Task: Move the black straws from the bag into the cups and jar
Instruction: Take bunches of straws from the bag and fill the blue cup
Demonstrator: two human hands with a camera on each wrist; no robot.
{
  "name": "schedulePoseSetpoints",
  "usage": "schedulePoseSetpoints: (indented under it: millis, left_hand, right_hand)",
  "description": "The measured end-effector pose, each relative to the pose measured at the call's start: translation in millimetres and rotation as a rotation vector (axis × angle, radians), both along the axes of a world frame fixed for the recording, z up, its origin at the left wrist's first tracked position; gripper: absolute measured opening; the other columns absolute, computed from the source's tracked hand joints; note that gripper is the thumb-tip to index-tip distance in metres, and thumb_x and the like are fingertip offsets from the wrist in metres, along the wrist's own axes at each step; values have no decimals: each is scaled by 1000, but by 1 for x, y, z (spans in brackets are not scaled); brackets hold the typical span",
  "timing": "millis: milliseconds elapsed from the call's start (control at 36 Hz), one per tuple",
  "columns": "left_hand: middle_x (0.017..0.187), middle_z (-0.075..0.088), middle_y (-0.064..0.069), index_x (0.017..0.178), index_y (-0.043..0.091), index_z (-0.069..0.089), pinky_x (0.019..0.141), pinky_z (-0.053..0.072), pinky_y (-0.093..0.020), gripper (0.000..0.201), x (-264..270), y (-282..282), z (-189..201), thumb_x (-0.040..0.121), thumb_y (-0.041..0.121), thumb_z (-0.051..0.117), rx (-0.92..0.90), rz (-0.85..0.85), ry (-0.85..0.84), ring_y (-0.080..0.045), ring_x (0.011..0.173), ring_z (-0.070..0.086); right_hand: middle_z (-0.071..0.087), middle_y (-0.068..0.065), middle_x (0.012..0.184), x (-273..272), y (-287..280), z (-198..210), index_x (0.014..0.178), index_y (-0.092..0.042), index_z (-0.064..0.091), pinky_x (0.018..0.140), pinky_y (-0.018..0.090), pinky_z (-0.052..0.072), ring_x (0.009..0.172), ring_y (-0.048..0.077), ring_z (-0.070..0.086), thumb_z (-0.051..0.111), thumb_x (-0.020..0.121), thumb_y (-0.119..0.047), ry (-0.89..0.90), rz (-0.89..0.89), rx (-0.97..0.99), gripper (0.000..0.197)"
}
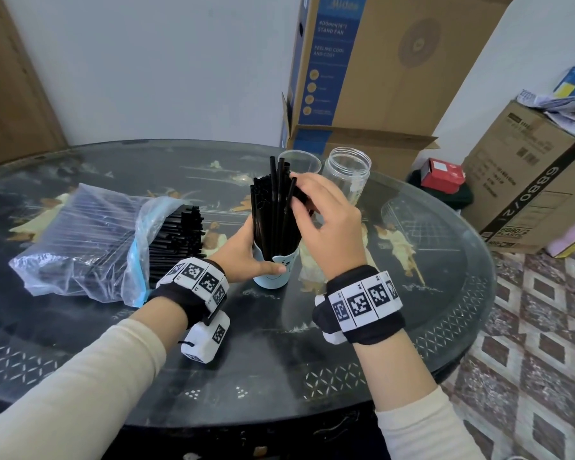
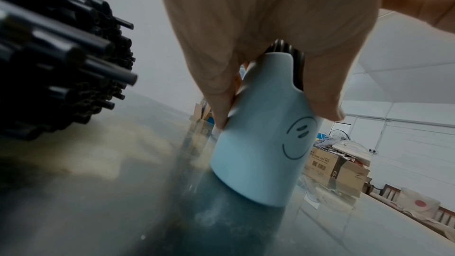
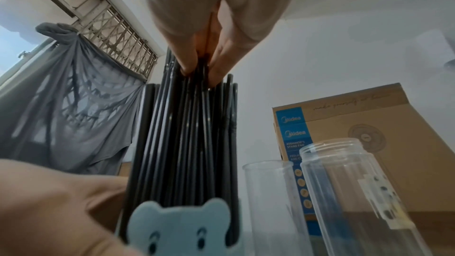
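A pale blue bear-face cup [image 1: 274, 270] [image 2: 261, 143] [image 3: 182, 229] stands on the table, packed with upright black straws [image 1: 273, 210] [image 3: 187, 133]. My left hand [image 1: 246, 250] [image 2: 270, 32] grips the cup's side, thumb across its front. My right hand [image 1: 322, 220] [image 3: 204, 50] pinches the straw tops near the rim of the bunch. A clear plastic bag [image 1: 90, 240] lies to the left with many black straws [image 1: 176, 240] [image 2: 61, 61] poking from its open end. A clear cup [image 1: 301, 162] [image 3: 273, 201] and a clear jar [image 1: 346, 174] [image 3: 357, 192] stand behind, both holding no straws.
The round dark glass-topped table [image 1: 279, 360] falls away at the right to a patterned floor [image 1: 538, 343]. Cardboard boxes [image 1: 379, 78] stand behind the table and another box [image 1: 525, 180] at the right. A small red box [image 1: 442, 174] lies on the floor.
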State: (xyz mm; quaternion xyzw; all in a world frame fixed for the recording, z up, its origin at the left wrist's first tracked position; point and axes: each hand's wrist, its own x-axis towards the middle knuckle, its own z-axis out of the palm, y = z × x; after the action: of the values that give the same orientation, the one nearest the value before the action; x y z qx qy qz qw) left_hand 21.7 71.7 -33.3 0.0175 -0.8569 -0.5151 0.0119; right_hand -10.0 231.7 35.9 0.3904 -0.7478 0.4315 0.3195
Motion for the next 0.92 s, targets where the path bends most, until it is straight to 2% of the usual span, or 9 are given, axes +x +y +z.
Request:
schedulePoseSetpoints:
  millis: [167, 361, 444, 556, 639, 694, 778, 833, 917]
  left_hand:
    - [132, 43, 16, 148, 27, 13, 106, 32, -23, 108, -1, -1, -3, 68, 23, 85, 26, -21, 7, -2, 124, 41]
    - [125, 44, 23, 147, 30, 16, 95, 31, -16, 104, 0, -1, -4, 69, 24, 85, 16, -6, 14, 1, 118, 42]
    - [121, 45, 29, 143, 34, 22, 92, 34, -13, 100, 0, -2, -6, 66, 28, 87, 30, 30, 35, 3, 117, 44]
    - [130, 48, 16, 136, 34, 29, 103, 41, -31, 98, -2, 2, -12, 59, 41, 89, 32, 73, 94, -4, 122, 47]
    - [137, 42, 11, 135, 41, 24, 106, 40, -35, 106, -3, 3, -14, 52, 51, 89, 24, 55, 97, -6, 127, 42]
    - [140, 39, 11, 134, 45, 16, 105, 37, -26, 109, -2, 0, -12, 55, 43, 90, 32, 9, 83, -3, 129, 39]
    - [132, 44, 17, 139, 37, 16, 90, 35, -4, 99, 1, -9, -9, 71, 15, 84, 54, -69, 46, 17, 114, 44]
    - [127, 47, 20, 144, 31, 20, 89, 36, -5, 93, 2, -13, -9, 76, 13, 80, 32, -71, 20, 16, 109, 45]
    - [123, 48, 24, 140, 35, 23, 97, 39, -21, 87, 2, -14, -12, 77, 15, 79, 32, -50, -4, 7, 112, 47]
  right_hand:
    - [69, 6, 111, 4, -5, -22, 110, -2, 69, 101, 28, 44, 108, 22, 60, 62, 90, 1, 44, -65, 59, 22]
    - [66, 8, 107, 9, -2, -12, 106, -1, 68, 100, 29, 43, 106, 22, 57, 58, 91, -3, 9, -62, 79, 18]
    - [61, 9, 120, 14, 3, 2, 120, 0, 61, 104, 35, 41, 117, 22, 53, 58, 89, -6, -37, -38, 58, 31]
    - [51, 8, 137, 23, 4, 20, 141, -5, 43, 112, 31, 36, 130, 19, 46, 60, 92, -8, -23, 2, 41, 52]
    - [56, 9, 132, 20, 0, 23, 137, -4, 52, 108, 33, 39, 124, 22, 51, 59, 95, -9, 33, -2, 83, 43]
    - [61, 9, 123, 14, -1, 20, 132, -4, 57, 104, 32, 43, 115, 24, 56, 59, 95, -8, 53, -24, 93, 37]
    - [63, 8, 114, 9, -1, 18, 126, -5, 62, 92, 38, 51, 107, 23, 58, 60, 94, -5, 43, -40, 56, 32]
    - [64, 6, 111, 9, -2, 18, 121, -6, 65, 88, 39, 53, 104, 21, 59, 62, 93, -5, 42, -42, 50, 29]
    - [65, 4, 108, 8, -3, 14, 118, -6, 66, 86, 40, 53, 100, 20, 60, 64, 91, -5, 16, -23, 55, 27]
